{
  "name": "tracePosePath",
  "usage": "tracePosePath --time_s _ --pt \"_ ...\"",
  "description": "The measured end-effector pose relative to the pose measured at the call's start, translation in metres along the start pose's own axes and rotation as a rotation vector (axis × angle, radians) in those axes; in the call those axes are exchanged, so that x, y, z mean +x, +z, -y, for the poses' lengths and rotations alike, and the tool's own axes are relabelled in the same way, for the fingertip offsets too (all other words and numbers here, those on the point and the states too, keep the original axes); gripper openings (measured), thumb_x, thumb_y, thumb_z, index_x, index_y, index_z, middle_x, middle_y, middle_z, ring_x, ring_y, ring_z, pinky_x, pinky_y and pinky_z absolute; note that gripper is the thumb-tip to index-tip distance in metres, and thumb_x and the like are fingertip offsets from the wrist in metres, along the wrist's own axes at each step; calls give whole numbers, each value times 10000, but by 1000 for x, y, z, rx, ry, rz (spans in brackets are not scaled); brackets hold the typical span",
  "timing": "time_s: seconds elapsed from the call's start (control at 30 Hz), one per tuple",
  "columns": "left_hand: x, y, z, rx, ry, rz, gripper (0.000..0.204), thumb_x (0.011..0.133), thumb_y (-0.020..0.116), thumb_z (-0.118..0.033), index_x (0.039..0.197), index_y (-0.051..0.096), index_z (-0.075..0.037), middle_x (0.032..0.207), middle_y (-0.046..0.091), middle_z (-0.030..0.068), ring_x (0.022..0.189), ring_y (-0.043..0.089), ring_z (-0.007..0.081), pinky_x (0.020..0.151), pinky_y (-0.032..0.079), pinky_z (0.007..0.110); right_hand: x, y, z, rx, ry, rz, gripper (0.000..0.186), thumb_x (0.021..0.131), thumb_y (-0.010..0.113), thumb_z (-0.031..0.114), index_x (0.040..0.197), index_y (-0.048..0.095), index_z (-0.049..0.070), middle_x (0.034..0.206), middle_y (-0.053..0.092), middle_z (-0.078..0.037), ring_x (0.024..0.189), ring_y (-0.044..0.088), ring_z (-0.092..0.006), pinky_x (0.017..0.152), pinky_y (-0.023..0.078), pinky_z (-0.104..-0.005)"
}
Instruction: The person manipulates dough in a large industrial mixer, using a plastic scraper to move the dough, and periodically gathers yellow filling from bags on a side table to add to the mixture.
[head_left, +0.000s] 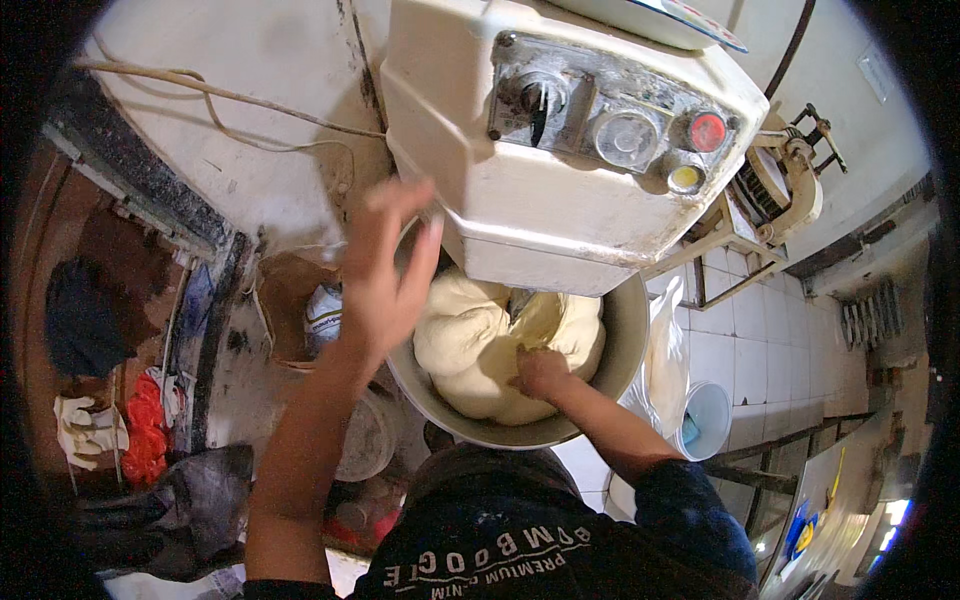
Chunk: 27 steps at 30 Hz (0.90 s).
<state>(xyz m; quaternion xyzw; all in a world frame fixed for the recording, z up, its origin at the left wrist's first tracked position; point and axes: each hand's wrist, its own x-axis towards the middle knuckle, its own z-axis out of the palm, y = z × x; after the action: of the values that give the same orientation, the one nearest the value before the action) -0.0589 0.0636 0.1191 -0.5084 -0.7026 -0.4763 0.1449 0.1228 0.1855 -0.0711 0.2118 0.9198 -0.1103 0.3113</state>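
A large mass of pale dough [460,340] fills the metal bowl [420,410] of a white floor mixer [560,210], with part of a metal tool [522,305] showing among the dough. My left hand [390,270] is raised at the bowl's left rim, blurred, with its fingers apart and nothing visible in them. My right hand [540,370] is down in the bowl, its bent fingers pressed into the middle of the dough. The mixer's control panel, with a dial [535,95], a red button [707,131] and a yellow button [685,178], faces up above both hands.
A cardboard box [285,330] and a round container [365,440] stand left of the bowl. At the right are a plastic bag [660,355], a pale bucket [708,420], a metal machine [775,190] on a stand and a worktable [820,480]. A cord [230,93] runs along the wall.
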Motion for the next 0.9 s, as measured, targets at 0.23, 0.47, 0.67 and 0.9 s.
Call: tracePosePath --time_s 0.23,0.47,0.67,0.9 --pt "-181 -33 9 -207 -915 433 84 833 561 -88 844 577 -7 837 574 126 783 561 220 707 434 330 62 68 0 2 -61 12 223 821 481 139 885 667 34 894 656 -154 838 644 -267 681 518 -373" --pt "-279 -51 13 -127 -1041 51 190 812 618 -141 936 553 -13 866 573 82 826 559 176 773 437 294 3 19 -35 -321 -172 101 201 781 542 216 823 669 67 866 660 -120 823 645 -248 708 507 -394" --pt "-261 -48 8 -177 -983 200 189 853 567 -148 993 555 -21 924 594 89 858 567 174 786 438 294 58 49 17 -97 -61 -67 584 774 570 423 1121 519 -44 1215 474 -210 1119 472 -298 847 453 -368" --pt "-252 -43 14 -233 -987 248 220 860 557 -172 1003 554 -5 923 603 99 842 573 173 772 439 285 76 68 22 -85 -165 -48 197 792 533 166 883 653 39 1012 623 -149 989 577 -267 791 484 -367"
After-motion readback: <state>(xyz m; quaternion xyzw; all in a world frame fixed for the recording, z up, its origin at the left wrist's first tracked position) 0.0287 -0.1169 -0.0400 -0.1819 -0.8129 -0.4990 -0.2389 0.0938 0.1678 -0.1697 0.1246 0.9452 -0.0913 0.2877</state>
